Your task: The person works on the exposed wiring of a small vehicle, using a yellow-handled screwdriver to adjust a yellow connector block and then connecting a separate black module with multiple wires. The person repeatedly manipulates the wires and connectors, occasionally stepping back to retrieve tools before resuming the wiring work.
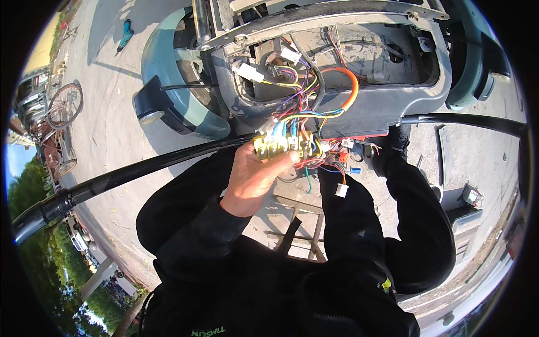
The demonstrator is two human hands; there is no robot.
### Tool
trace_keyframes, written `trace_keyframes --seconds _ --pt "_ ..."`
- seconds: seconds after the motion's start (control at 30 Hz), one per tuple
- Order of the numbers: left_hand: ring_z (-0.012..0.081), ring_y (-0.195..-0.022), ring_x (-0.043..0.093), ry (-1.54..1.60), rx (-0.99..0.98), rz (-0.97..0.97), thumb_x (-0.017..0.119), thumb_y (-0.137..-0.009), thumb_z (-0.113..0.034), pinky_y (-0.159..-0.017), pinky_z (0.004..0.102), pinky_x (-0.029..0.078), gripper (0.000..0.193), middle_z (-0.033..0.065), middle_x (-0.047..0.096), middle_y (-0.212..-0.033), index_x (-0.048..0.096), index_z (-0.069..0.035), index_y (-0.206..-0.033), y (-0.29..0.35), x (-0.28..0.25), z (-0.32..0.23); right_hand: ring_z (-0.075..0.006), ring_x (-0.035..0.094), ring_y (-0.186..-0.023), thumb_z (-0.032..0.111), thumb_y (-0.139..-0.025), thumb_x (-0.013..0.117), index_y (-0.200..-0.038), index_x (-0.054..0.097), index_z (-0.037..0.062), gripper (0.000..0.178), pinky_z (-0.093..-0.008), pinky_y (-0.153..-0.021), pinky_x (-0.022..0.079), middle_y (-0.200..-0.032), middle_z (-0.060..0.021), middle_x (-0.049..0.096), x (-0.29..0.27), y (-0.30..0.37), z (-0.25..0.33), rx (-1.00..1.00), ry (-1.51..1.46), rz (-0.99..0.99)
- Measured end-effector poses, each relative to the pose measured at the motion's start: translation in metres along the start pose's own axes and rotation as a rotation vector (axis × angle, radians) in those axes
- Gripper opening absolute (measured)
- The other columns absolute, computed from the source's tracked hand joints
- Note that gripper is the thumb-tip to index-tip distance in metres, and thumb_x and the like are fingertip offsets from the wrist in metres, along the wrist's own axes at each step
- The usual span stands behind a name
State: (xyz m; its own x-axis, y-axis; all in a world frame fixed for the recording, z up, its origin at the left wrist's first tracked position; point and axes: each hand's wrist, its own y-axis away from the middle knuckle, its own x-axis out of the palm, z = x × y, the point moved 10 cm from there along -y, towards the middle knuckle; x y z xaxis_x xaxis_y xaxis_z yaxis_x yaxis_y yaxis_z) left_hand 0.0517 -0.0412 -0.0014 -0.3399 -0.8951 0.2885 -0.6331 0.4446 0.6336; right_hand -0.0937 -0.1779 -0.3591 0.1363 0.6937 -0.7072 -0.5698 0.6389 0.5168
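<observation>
My left hand [255, 177] is closed around a ridged yellow block [275, 147] with dark slots. Its thumb lies across the near face. Blue-ended and other coloured wires [295, 115] run from the block's far side into a tangled bundle. At the block's right end hang more loose wires, with a white plug [341, 191] and a small blue connector [355, 170]. Further up, two white connectors [248, 72] [291, 54] and a length of orange tubing [352, 92] belong to the same bundle. My right hand does not show.
A grey vehicle frame [359, 121] with an opening stands ahead, between two blue-green fenders [163, 67]. Black bars [135, 168] slope out to both sides. Below my hand is a small metal stand [306, 205]. A bicycle [64, 106] is far left; a lamp unit [471, 196] lies right.
</observation>
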Motion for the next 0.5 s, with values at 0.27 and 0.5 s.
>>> trace_keyframes --seconds 0.27,0.5 --pt "0.0067 -0.081 0.063 -0.062 0.175 0.039 0.075 -0.088 -0.013 -0.07 0.0242 0.046 0.023 0.0014 0.072 -0.096 0.069 -0.004 -0.108 -0.003 0.002 -0.003 -0.0253 0.071 -0.077 -0.002 -0.092 0.065 -0.113 0.061 -0.0101 0.023 -0.034 -0.065 0.062 -0.097 -0.0182 0.068 -0.164 0.072 -0.029 0.531 -1.329 -0.454" --pt "0.007 -0.08 0.061 -0.074 0.205 -0.015 0.073 -0.085 -0.01 -0.068 0.0254 0.045 0.019 -0.0002 0.07 -0.094 0.07 -0.006 -0.104 -0.006 0.001 0.0 -0.0157 0.071 -0.081 0.004 -0.093 0.069 -0.11 0.068 -0.0034 0.018 -0.0257 -0.074 0.057 -0.098 -0.0111 0.074 -0.332 0.169 0.182 -0.588 -0.916 -0.433"
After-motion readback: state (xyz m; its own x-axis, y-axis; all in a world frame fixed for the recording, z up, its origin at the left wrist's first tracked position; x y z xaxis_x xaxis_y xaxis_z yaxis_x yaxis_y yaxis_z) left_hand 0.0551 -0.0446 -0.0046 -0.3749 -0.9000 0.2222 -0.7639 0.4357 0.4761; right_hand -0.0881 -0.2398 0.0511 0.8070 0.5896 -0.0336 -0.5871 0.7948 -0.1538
